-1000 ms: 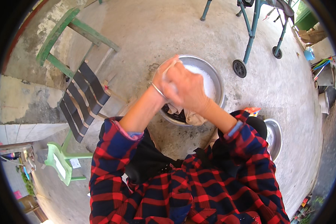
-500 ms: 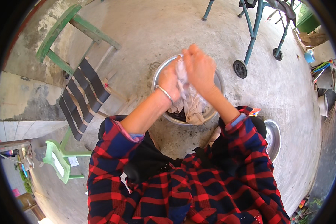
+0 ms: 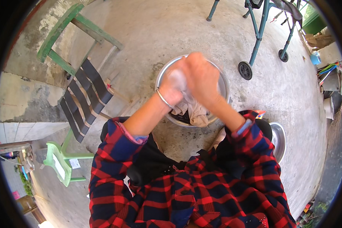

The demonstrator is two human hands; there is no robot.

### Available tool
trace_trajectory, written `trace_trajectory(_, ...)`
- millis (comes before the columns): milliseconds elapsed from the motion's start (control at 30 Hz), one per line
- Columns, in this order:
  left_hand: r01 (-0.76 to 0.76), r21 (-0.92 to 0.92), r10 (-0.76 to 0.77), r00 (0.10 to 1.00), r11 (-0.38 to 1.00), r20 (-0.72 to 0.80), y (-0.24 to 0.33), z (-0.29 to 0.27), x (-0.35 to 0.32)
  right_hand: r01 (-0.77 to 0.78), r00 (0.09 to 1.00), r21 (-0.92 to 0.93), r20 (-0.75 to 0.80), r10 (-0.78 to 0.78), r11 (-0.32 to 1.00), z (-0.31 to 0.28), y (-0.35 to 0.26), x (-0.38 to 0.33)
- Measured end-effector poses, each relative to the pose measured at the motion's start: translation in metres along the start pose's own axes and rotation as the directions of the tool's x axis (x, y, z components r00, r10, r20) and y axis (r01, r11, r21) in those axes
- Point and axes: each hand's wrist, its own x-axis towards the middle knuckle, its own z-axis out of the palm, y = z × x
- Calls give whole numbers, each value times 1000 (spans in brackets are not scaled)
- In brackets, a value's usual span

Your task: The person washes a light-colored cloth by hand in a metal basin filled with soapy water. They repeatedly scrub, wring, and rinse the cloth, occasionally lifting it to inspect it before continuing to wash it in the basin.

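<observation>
Over a round metal basin (image 3: 225, 84) on the floor, both my hands are closed together on a wet, whitish cloth (image 3: 189, 100). My left hand (image 3: 171, 86), with a silver bangle at its wrist, has a pale soapy patch across the palm. Pressed against it from the right, my right hand (image 3: 202, 78) is a fist, somewhat smeared by motion. Most of the gripped cloth is hidden between the hands. Below them in the basin lie a beige cloth (image 3: 198, 116) and a dark cloth (image 3: 182, 117).
A second metal basin (image 3: 279, 141) is on the floor beside my right knee. To the left stand a green-framed chair with black straps (image 3: 79, 89) and a light green plastic chair (image 3: 59, 161). A wheeled walking frame (image 3: 256, 41) stands ahead on the right.
My right hand has dropped slightly and come nearer to my left hand, covering more of the whitish cloth. My left hand has turned a little, and its soapy patch shows more.
</observation>
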Motion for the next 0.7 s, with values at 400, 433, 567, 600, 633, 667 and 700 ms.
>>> trace_trajectory(400, -31, -11, 32, 977, 999, 212, 17, -24, 4, 197, 980, 104, -9, -197, 975, 2, -22, -16)
trace_trajectory(433, -9, 31, 1, 960, 999, 281, 21, -28, 5, 244, 970, 92, -11, -244, 965, 1, -21, -17)
trace_trajectory(567, -69, -157, 53, 993, 985, -102, -14, 11, -7, 83, 991, -26, 105, -80, 996, 2, 7, 5)
trace_trajectory(600, 1, -74, 18, 965, 997, 263, -13, -21, -2, -58, 989, -55, 135, 65, 997, 4, 15, 18)
trace_trajectory(633, -58, -38, 64, 980, 998, 190, -14, -20, -1, -208, 962, -98, 160, 222, 973, 6, 21, 23)
trace_trajectory(667, -115, 3, 114, 987, 993, 117, -16, -17, 0, -155, 968, -164, 170, 183, 974, 5, 17, 21)
trace_trajectory(700, -172, 52, 170, 985, 984, 41, -17, -13, -3, -2, 997, -33, 78, 4, 999, 5, 6, 14)
